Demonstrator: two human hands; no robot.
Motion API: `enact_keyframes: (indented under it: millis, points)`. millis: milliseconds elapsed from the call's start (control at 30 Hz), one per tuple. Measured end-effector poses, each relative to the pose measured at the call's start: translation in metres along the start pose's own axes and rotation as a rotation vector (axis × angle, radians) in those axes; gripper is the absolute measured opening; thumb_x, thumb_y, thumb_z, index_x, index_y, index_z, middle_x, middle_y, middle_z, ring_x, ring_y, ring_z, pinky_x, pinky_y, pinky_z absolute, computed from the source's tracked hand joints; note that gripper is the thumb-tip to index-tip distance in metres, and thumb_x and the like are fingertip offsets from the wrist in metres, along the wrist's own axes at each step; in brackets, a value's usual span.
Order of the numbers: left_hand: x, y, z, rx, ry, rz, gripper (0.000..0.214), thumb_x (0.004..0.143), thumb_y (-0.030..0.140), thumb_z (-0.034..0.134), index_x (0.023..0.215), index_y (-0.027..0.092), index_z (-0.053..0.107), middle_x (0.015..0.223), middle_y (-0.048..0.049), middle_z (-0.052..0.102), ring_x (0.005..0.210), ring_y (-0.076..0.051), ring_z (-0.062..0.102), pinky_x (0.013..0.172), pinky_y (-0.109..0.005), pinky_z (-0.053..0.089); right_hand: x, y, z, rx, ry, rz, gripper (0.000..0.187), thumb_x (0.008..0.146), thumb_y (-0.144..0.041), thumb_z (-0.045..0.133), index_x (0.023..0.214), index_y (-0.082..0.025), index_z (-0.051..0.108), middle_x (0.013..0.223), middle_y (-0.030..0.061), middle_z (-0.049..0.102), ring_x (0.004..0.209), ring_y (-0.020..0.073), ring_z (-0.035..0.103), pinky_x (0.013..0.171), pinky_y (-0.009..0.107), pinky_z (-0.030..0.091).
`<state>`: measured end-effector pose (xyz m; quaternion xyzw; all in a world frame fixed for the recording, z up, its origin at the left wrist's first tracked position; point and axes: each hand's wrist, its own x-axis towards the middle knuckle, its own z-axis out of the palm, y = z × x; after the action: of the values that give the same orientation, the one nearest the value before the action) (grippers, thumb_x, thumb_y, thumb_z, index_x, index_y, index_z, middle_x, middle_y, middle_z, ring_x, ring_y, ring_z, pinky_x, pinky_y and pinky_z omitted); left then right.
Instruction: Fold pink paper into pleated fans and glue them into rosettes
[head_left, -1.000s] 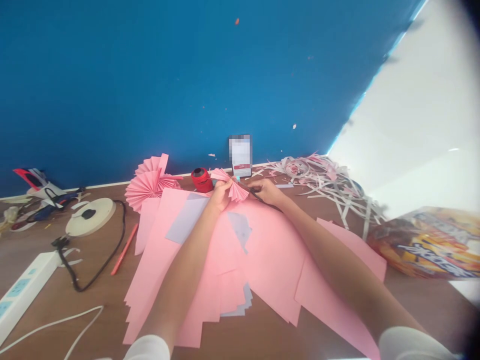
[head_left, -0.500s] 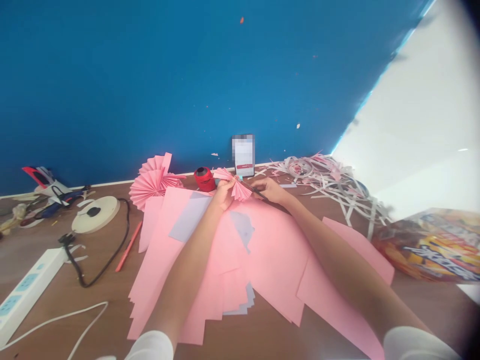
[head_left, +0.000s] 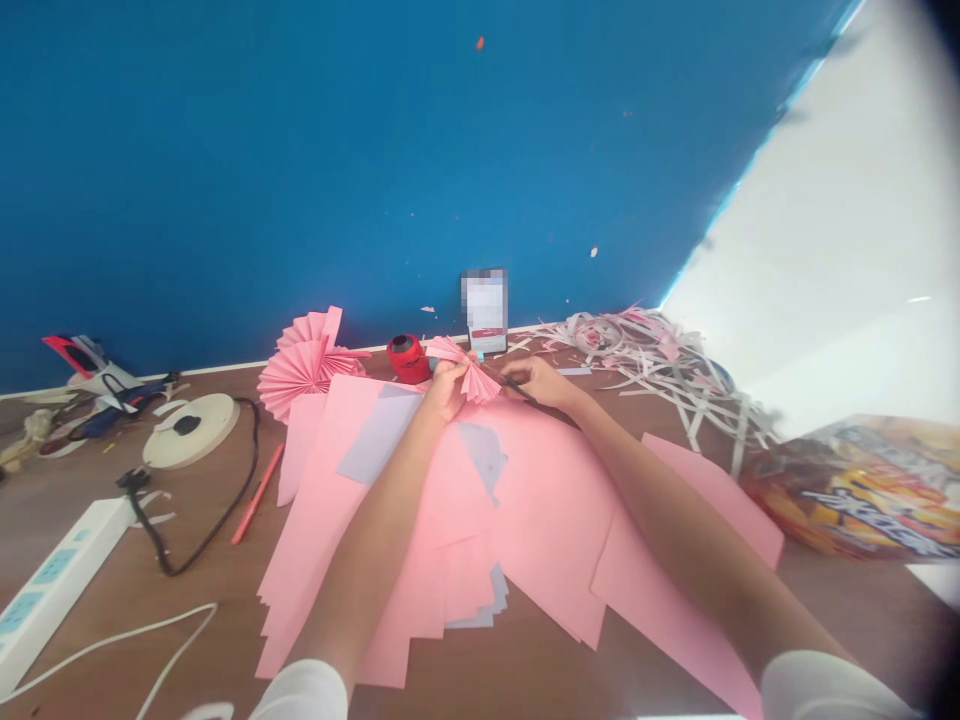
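My left hand [head_left: 448, 388] is closed on a small pleated pink paper fan [head_left: 480, 384], whose folds spread out on both sides of the fingers. Close by on the right, my right hand [head_left: 541, 380] grips a slim dark tool [head_left: 519, 388], its front end pointing at the fan's middle. The tool's exact kind is too small to make out. Both hands are above the far edge of overlapping pink paper sheets [head_left: 551, 500]. Larger pleated pink paper fans [head_left: 311, 368] stand at the left, apart from my hands.
A red round object [head_left: 407, 358] and a phone [head_left: 487, 315] stand by the blue wall. Shredded paper strips [head_left: 660, 350] and a snack bag [head_left: 862, 490] lie right. At left are a red pen [head_left: 257, 495], a white disc [head_left: 191, 430] and a power strip [head_left: 60, 585].
The view shifts very slightly. Both hands stay almost in place, still holding the pleated fan and the dark tool.
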<state>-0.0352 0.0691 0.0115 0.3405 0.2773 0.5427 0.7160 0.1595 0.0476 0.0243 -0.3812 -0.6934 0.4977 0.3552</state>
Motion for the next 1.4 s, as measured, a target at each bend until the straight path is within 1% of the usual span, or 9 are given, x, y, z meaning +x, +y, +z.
enact_keyframes:
  millis: [100,200,333,500,600,800,1033,1200,1400]
  points:
    - [0.000,0.001,0.001,0.008,0.007,-0.002,0.016,0.070,0.018,0.074,0.081,0.011,0.064,0.073,-0.0017,0.061,0.061,-0.009,0.055,0.063,-0.023,0.041,0.002,0.003,0.002,-0.006,0.001,-0.031,0.025,0.067,-0.031,0.069,0.084,-0.012,0.069,0.073,0.0023,0.068,0.065,0.0155,0.060,0.059,0.024,0.044]
    - [-0.001,0.001,0.003,0.025,0.014,0.002,0.018,0.070,0.019,0.074,0.083,0.011,0.064,0.073,-0.0022,0.062,0.063,-0.011,0.057,0.065,-0.024,0.043,0.004,0.009,0.004,-0.088,0.054,-0.118,0.023,0.069,-0.031,0.067,0.084,-0.013,0.073,0.076,0.0035,0.070,0.072,0.0198,0.064,0.064,0.026,0.047]
    - [-0.003,0.003,0.006,0.047,0.027,0.001,0.017,0.070,0.018,0.073,0.082,0.011,0.063,0.070,-0.0020,0.061,0.061,-0.012,0.057,0.065,-0.026,0.043,0.002,0.012,0.005,-0.356,0.150,-0.177,0.020,0.071,-0.023,0.063,0.086,-0.017,0.075,0.076,0.0025,0.072,0.075,0.0216,0.064,0.066,0.026,0.045]
    - [-0.004,0.004,0.010,0.064,0.039,0.021,0.010,0.069,0.009,0.069,0.073,0.013,0.061,0.068,-0.0021,0.059,0.059,-0.011,0.055,0.060,-0.024,0.042,-0.006,0.003,0.008,-0.707,0.261,-0.155,0.036,0.070,-0.017,0.058,0.102,-0.023,0.073,0.076,0.0015,0.072,0.067,0.0174,0.061,0.062,0.025,0.038]
    - [-0.005,0.004,0.012,0.075,0.027,0.017,0.013,0.066,0.004,0.066,0.065,0.014,0.058,0.066,-0.0016,0.055,0.058,-0.010,0.053,0.059,-0.023,0.040,-0.010,-0.004,0.011,-0.813,0.269,-0.131,0.044,0.068,-0.017,0.058,0.110,-0.026,0.070,0.072,0.0003,0.070,0.063,0.0163,0.058,0.058,0.025,0.033]
    - [-0.005,0.005,0.014,0.045,-0.034,0.064,0.014,0.064,0.006,0.068,0.068,0.015,0.058,0.066,-0.0003,0.057,0.060,-0.011,0.055,0.064,-0.026,0.042,-0.010,-0.008,0.012,-0.830,0.300,-0.122,0.046,0.068,-0.016,0.056,0.111,-0.026,0.067,0.074,-0.0008,0.070,0.065,0.0162,0.058,0.057,0.025,0.030]
    - [-0.006,0.005,0.013,0.049,0.030,0.045,0.015,0.065,0.007,0.069,0.075,0.014,0.060,0.074,-0.0024,0.063,0.067,-0.012,0.060,0.070,-0.026,0.044,-0.009,-0.006,0.011,-0.818,0.305,-0.099,0.046,0.069,-0.018,0.057,0.113,-0.026,0.067,0.071,-0.0003,0.069,0.062,0.0166,0.057,0.057,0.025,0.032]
    - [-0.006,0.003,0.012,0.071,0.013,0.054,0.016,0.066,0.014,0.074,0.075,0.014,0.061,0.070,-0.0027,0.064,0.070,-0.016,0.063,0.072,-0.028,0.045,-0.009,-0.004,0.010,-0.808,0.302,-0.128,0.046,0.069,-0.017,0.056,0.112,-0.025,0.069,0.069,0.0004,0.068,0.061,0.0166,0.057,0.057,0.025,0.033]
    - [-0.004,0.001,0.008,0.064,-0.025,0.058,0.018,0.066,0.016,0.076,0.077,0.013,0.063,0.071,-0.0038,0.065,0.069,-0.016,0.063,0.069,-0.028,0.046,-0.007,0.006,0.008,-0.768,0.307,-0.182,0.037,0.072,-0.016,0.055,0.104,-0.023,0.072,0.074,0.0020,0.071,0.062,0.0163,0.058,0.060,0.025,0.037]
